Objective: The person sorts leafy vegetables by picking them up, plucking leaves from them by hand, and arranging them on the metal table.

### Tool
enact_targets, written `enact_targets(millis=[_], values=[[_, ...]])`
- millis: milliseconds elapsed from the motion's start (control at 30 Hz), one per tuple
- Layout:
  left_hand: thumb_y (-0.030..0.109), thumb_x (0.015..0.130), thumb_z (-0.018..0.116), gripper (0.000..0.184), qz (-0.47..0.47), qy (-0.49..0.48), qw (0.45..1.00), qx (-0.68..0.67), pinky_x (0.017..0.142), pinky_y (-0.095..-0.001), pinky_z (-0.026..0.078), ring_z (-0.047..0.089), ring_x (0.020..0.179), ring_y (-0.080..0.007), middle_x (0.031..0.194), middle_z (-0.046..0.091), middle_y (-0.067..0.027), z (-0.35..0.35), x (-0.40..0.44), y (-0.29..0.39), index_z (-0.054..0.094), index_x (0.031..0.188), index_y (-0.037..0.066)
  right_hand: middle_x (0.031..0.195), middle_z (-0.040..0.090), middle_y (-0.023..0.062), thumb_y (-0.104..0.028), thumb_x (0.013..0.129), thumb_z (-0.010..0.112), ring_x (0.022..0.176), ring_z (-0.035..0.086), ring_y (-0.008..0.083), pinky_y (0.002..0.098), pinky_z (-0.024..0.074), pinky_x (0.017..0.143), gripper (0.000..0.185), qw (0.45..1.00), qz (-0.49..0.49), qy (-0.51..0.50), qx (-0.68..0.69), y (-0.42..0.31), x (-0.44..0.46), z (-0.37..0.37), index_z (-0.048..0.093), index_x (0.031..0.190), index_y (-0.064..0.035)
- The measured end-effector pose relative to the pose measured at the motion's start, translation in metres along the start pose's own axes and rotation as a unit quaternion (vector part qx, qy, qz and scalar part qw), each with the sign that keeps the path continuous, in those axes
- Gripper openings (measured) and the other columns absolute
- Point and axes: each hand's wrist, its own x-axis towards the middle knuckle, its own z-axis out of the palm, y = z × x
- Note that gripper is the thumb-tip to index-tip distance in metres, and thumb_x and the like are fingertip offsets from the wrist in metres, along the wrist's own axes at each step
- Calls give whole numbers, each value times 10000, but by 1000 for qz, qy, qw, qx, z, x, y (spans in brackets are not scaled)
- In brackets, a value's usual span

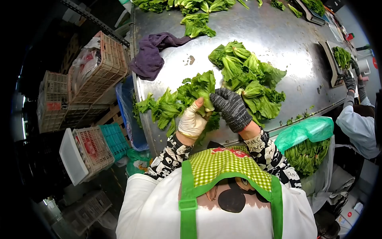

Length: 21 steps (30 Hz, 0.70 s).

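My left hand [193,121], in a whitish glove with the thumb bare, is closed around a head of lettuce [197,88] just above the table's near edge. The pale stem end points toward my right hand [230,108], which wears a dark grey knit glove. Its fingers are curled in beside the stem; what they hold, if anything, is hidden. Loose lettuce leaves [161,109] lie to the left of my left hand. Beyond my right hand is a pile of lettuce heads [248,73].
A purple cloth [153,53] lies on the metal table [175,59]. More lettuce [197,24] sits at the far side. Plastic crates [99,65] stand at left. A green-lined bag of greens [308,157] stands at right. Another person's gloved hands [350,79] are by a scale [332,65].
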Motion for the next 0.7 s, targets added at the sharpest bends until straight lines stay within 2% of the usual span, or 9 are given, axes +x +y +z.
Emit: enact_targets(millis=[133,233,333,400,433,533,600,633,700], values=[[123,853,697,105,15,16,999,-40,665,-318,468,601,740,-191,837,663,-66,-9,2,0,654,930,65,924,636,120,-150,911,590,791,632,189,297,516,707,202,992,-111,64,-22,25,1,11,637,1029,7],[136,853,701,118,43,28,993,-103,682,-336,470,599,789,-200,849,665,-71,7,1,4,659,933,60,910,634,109,-174,892,625,756,623,184,296,513,679,204,964,-147,144,-168,55,8,10,637,995,2],[154,855,703,184,59,-7,986,-155,742,-345,491,597,849,-228,948,670,-103,-3,4,11,654,989,38,912,643,109,-164,876,647,783,623,184,312,510,702,218,980,-1,189,63,62,19,7,618,989,21],[124,874,678,238,43,-10,989,-139,783,-321,501,612,936,-243,1051,659,-143,-10,3,20,626,1083,23,922,654,119,-149,874,646,816,626,191,326,506,725,218,937,159,140,277,32,11,-8,614,996,29],[108,882,662,256,50,-4,990,-133,802,-315,506,609,977,-248,1089,647,-155,-6,2,21,608,1114,12,1022,638,171,-136,847,678,923,623,223,338,510,791,384,980,165,51,96,23,10,-13,555,1159,50],[37,921,586,306,66,-1,988,-138,889,-319,516,581,1133,-272,1227,590,-190,2,5,20,532,1214,-33,1169,572,209,-124,819,709,1054,587,251,345,503,867,612,984,36,115,-132,21,-5,7,423,1331,53],[44,934,567,290,62,27,994,-81,911,-343,517,572,1150,-261,1229,591,-179,3,11,14,533,1209,-41,1319,463,264,-115,773,738,1221,485,314,393,428,1001,809,992,-58,85,-78,2,-12,9,288,1428,30],[95,922,602,273,81,17,997,5,887,-358,529,610,1078,-253,1167,627,-159,10,8,6,568,1164,-24,1330,454,273,-154,769,745,1234,473,339,391,388,1043,861,982,-67,47,-172,-1,-9,6,250,1451,22],[136,904,633,263,63,17,993,99,862,-343,539,634,1014,-246,1112,648,-133,-20,13,-13,596,1121,-9,1353,440,278,-235,797,742,1266,451,335,372,368,1061,877,999,-18,9,-51,-5,-6,4,229,1459,25]])
